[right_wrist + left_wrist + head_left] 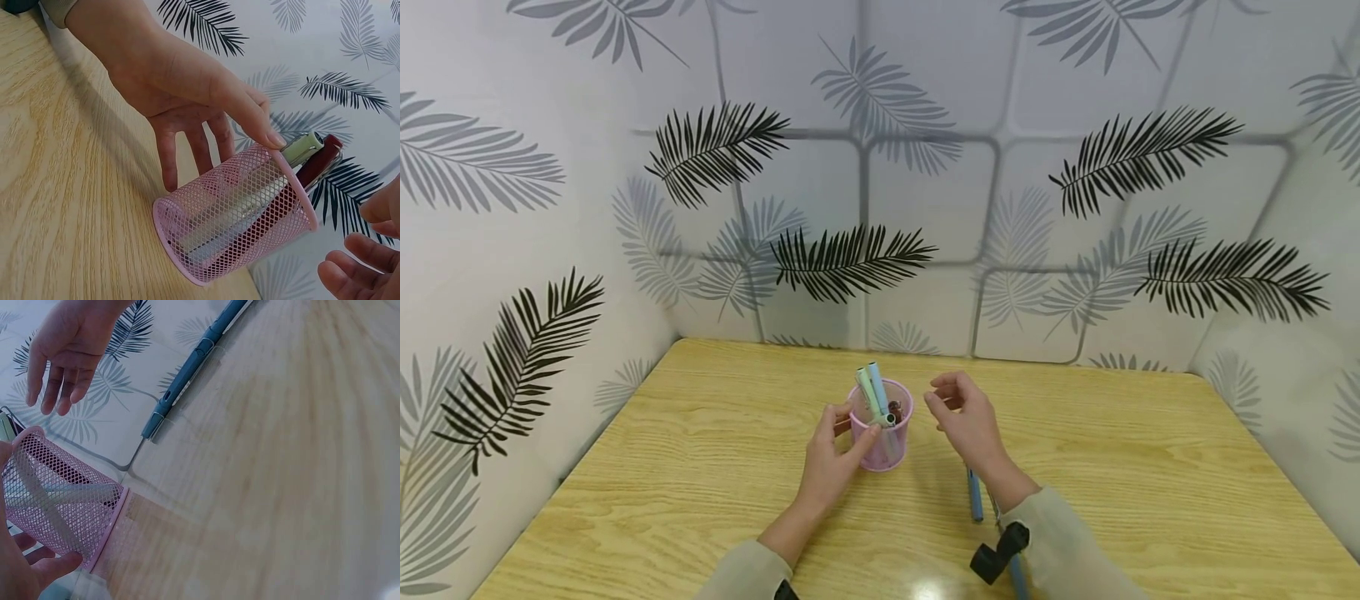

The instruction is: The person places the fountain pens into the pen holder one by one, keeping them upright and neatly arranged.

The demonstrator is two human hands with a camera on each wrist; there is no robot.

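Note:
A pink mesh pen holder (882, 450) stands on the table, and my left hand (831, 462) grips it from the left. The thumb lies at its rim, with the fingers around the side. Inside lean a light green pen (868, 390), a light blue pen (877, 385) and a dark red pen (317, 164). My right hand (968, 423) hovers just right of the holder, apart from it, fingers loosely bent and holding nothing. Below the right forearm a blue pen (975, 497) lies on the table. Another blue piece (1018, 575) shows further down, partly hidden by the wrist camera.
The wood-grain table (722, 417) reaches back to a pale wall (925, 208) patterned with leaves. Black wrist cameras (1000, 552) are strapped over the light sleeves. In the left wrist view, a long blue pen (187, 375) lies beyond the holder.

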